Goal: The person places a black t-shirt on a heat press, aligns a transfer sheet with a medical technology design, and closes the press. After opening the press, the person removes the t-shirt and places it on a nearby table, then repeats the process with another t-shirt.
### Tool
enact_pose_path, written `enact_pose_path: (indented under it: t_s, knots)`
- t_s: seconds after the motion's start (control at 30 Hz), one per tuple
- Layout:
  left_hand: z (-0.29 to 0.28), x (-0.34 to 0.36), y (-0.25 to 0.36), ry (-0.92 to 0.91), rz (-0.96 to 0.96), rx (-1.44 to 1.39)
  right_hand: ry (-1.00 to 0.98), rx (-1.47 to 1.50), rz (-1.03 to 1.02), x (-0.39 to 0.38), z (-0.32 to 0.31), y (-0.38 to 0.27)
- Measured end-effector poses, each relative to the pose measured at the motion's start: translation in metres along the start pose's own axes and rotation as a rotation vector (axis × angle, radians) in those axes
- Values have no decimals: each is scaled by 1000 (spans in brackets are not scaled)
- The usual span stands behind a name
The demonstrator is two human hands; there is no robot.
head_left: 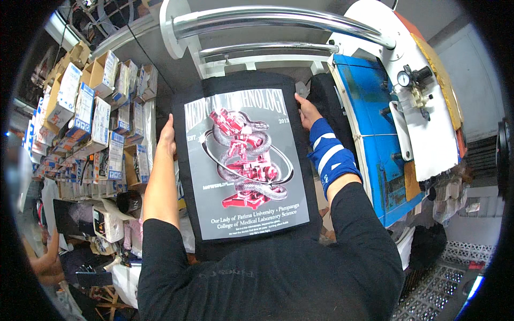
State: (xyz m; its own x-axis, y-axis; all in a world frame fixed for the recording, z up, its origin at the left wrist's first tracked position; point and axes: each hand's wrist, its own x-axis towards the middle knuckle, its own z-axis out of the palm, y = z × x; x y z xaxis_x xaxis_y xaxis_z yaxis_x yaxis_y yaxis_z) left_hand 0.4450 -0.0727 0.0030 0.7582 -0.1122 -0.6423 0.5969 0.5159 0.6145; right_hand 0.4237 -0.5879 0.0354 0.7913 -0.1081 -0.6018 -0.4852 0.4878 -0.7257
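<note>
A black garment (187, 187), spread flat and squared off, carries a large grey print sheet (203, 176) with a red and silver snake-and-microscope graphic and lettering. My left hand (167, 134) grips its left edge, thumb pointing up and fingers mostly hidden. At its upper right edge my right hand (306, 111) holds on with thumb and fingers. A blue and white wrap (332, 158) covers my right wrist and forearm. More black fabric (326, 96) lies behind the right hand.
Stacked cardboard boxes (101, 123) line the left. A white press machine with chrome bars (278, 24), a pressure gauge (404, 78) and a blue platen (383, 160) occupy the back and right. Another person's arm (49, 249) shows at lower left. A perforated grey surface (450, 278) is at lower right.
</note>
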Motion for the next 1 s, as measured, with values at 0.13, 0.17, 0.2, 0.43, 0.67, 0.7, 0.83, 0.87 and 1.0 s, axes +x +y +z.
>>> enact_pose_path:
  t_s: [0.13,0.17,0.2,0.43,0.67,0.7,0.83,0.87,1.0]
  knots:
    - [-13,9,6,9,314,11,9,127,-55,26,-13,-16]
    - [-17,5,7,59,349,-30,-10,76,-94,29,-17,-18]
    - [-19,0,9,94,411,12,-50,88,-69,31,-20,-20]
    - [-6,-30,25,208,450,124,153,-69,-204,15,-14,-25]
    - [-4,-126,14,251,567,1016,240,-1061,-979,-121,-6,-10]
    - [-3,-146,0,279,671,1103,250,-1104,-1080,-151,-8,11]
    - [-5,-230,-95,40,1320,1369,121,-1258,-1272,-258,-25,103]
    - [-4,-241,-110,28,1272,1363,124,-1302,-1196,-271,-28,118]
    - [-2,-259,-143,71,1217,1315,113,-1358,-1147,-292,-30,148]
